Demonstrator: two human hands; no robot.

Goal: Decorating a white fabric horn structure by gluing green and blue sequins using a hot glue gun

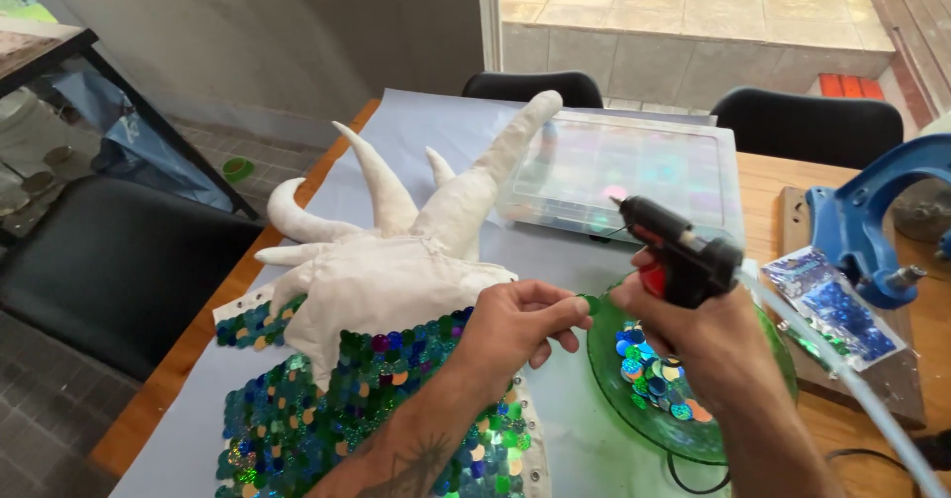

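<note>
Two hands work over a paper-covered table.

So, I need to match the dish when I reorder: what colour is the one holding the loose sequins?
Green, see-through glass dish, clearest in the head view.

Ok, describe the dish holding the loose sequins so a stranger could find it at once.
Start at the pale blue sheet covering the wooden table, then go to its near right edge, just under the right hand that holds the black glue gun. There sits a round green glass plate. Unlike the clear lidded plastic box behind it, it is open and translucent green.
</note>
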